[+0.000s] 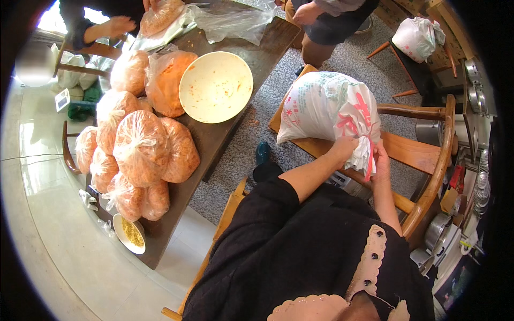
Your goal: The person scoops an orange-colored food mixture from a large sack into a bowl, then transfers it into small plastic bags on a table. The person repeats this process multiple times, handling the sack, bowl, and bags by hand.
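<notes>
A full white woven plastic sack [321, 106] with red and green print lies on a wooden chair [431, 176]. Its gathered neck faces me, and a red tie [370, 160] is wrapped round it with an end hanging down. My left hand [345, 148] grips the bunched neck from the left. On the other side, my right hand [380, 162] holds the neck beside the red tie; some of its fingers are hidden behind the plastic.
Left of me, a dark table [186, 216] bears several clear bags of orange-red food [140, 146], a large cream bowl [216, 86] and a small bowl of yellowish food [132, 234]. Two people stand at the far side. Another white sack [415, 40] rests on a stool.
</notes>
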